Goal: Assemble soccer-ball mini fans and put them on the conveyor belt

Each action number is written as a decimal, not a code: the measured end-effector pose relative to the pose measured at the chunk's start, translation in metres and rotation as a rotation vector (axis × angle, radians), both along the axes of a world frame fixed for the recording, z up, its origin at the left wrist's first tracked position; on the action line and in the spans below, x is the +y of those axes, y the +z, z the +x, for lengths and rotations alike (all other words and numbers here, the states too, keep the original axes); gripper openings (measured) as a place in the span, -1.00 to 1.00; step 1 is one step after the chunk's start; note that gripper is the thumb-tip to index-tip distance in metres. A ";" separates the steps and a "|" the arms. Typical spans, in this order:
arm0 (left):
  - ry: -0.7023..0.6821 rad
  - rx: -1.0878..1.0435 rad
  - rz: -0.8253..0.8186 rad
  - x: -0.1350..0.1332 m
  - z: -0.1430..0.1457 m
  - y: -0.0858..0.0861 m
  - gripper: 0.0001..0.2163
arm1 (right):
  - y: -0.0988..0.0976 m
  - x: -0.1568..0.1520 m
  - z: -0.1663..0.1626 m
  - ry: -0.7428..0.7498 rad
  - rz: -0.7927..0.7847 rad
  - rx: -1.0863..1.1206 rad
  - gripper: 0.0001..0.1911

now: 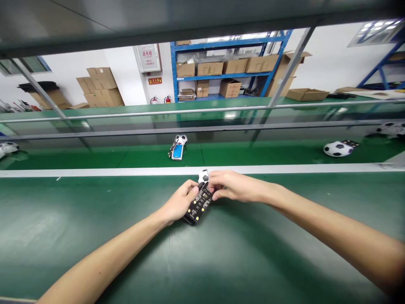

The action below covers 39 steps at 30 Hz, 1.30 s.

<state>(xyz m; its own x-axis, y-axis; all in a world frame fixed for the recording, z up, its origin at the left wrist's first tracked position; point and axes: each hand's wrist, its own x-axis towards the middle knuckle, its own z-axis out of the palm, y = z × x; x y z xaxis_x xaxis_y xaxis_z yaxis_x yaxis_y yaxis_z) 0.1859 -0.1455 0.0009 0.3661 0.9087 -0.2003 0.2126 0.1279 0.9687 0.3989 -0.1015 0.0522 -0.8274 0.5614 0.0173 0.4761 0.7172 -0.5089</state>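
Over the green bench, my left hand (182, 202) is closed around a black device casing (190, 220), its thumb along the left edge. A black circuit board (201, 204) with small yellowish-white parts faces up on it. Beyond my fingers a white-and-black football-patterned end (204, 175) of the device sticks out. My right hand (229, 185) is closed at the board's upper right edge, thumb and fingers pinching there. What lies between those fingertips is partly hidden. The device tilts, its far end pointing up and slightly right.
On the green conveyor (142, 152) beyond the pale rail (95, 172) lies an opened football-patterned device (177, 151) with a blue block inside. Another football-patterned device (338, 148) lies at right, with more at both edges. Blue shelving (221, 78) with cardboard boxes stands behind. A grey shelf (158, 21) hangs overhead.
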 end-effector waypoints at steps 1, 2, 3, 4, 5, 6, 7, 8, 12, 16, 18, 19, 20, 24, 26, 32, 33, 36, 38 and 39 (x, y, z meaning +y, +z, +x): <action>-0.003 -0.010 -0.027 0.000 -0.002 0.000 -0.70 | 0.004 0.002 0.000 0.008 -0.036 -0.002 -0.96; 0.009 -0.006 -0.026 0.000 -0.004 0.001 -0.70 | 0.008 0.004 0.000 0.011 -0.076 -0.008 -0.95; 0.040 0.017 0.023 -0.001 -0.006 0.002 -0.70 | 0.011 0.007 -0.001 0.011 -0.112 -0.015 -0.94; 0.087 0.054 0.119 -0.002 -0.007 0.004 -0.70 | 0.013 0.009 -0.002 0.011 -0.137 -0.018 -0.91; 0.132 0.099 0.241 -0.003 -0.008 0.007 -0.69 | 0.015 0.012 -0.003 0.013 -0.147 -0.019 -0.89; 0.152 0.151 0.360 -0.005 -0.009 0.010 -0.68 | 0.016 0.014 -0.004 0.015 -0.138 -0.018 -0.87; 0.136 0.217 0.458 -0.006 -0.009 0.014 -0.67 | 0.016 0.017 -0.006 0.015 -0.112 -0.013 -0.86; 0.091 0.300 0.526 -0.007 -0.008 0.019 -0.66 | 0.016 0.019 -0.009 0.012 -0.074 -0.007 -0.84; -0.041 0.672 0.612 -0.007 -0.001 0.030 -0.69 | 0.007 0.018 -0.018 -0.060 0.051 0.063 -0.85; -0.006 0.785 0.672 0.000 0.003 0.030 -0.71 | -0.014 -0.005 -0.029 -0.414 0.147 0.295 -0.78; -0.005 0.748 0.670 0.003 0.002 0.030 -0.72 | -0.025 -0.020 -0.037 -0.582 0.202 0.361 -0.80; -0.009 0.715 0.657 0.004 0.001 0.030 -0.74 | -0.029 -0.027 -0.041 -0.623 0.213 0.364 -0.85; -0.011 0.678 0.635 0.005 0.000 0.030 -0.77 | -0.033 -0.033 -0.045 -0.639 0.213 0.358 -0.89; 0.026 0.510 0.437 0.007 -0.006 0.028 -0.83 | -0.041 -0.041 -0.053 -0.664 0.255 0.306 -0.88; 0.055 0.425 0.328 0.008 -0.007 0.026 -0.82 | -0.043 -0.041 -0.054 -0.684 0.309 0.268 -0.89; 0.075 0.198 0.122 0.007 -0.003 0.023 -0.82 | -0.041 -0.043 -0.051 -0.639 0.407 0.252 -0.87; 0.087 0.190 0.111 0.007 -0.002 0.023 -0.82 | -0.041 -0.043 -0.051 -0.626 0.410 0.251 -0.88; 0.120 0.240 0.153 0.010 -0.001 0.021 -0.85 | -0.040 -0.042 -0.048 -0.561 0.397 0.243 -0.89; 0.138 0.297 0.194 0.013 -0.001 0.020 -0.91 | -0.039 -0.041 -0.047 -0.527 0.384 0.225 -0.90; 0.148 0.305 0.192 0.014 -0.001 0.020 -0.93 | -0.038 -0.041 -0.047 -0.520 0.383 0.204 -0.91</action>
<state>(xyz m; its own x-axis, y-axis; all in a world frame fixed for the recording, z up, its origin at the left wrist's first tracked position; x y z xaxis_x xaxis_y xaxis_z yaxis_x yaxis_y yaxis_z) 0.1846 -0.1311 0.0212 0.1782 0.9788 -0.1009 0.4871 0.0014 0.8733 0.3520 -0.1420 0.0142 -0.4101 0.8088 0.4215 0.7295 0.5683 -0.3807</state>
